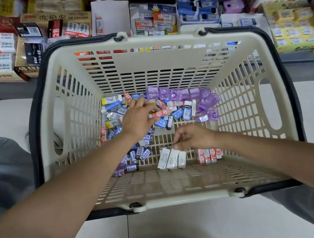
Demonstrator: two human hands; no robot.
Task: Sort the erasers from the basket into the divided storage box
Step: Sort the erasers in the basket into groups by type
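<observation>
Nearest the camera, two bare forearms reach down into a cream slatted plastic shopping basket (70,119) with dark handles, which stands on a pale tiled floor (188,226). The right hand (193,136) hovers low over the near part of the basket floor, its fingers curled together just above a row of three white wrapped erasers (171,158); whether it touches or pinches one cannot be told. Just beside these, toward the right, stands a short row of red-and-white sleeved erasers (209,154). Farther in, the left hand (138,118) pinches a single red-and-white eraser (160,113) between thumb and fingertips, over a loose heap of blue-and-white sleeved erasers (177,113). At the far right of the heap lie translucent purple plastic-cased erasers (178,93). Beyond the basket, cardboard display boxes (153,20) packed with erasers line a shelf.
</observation>
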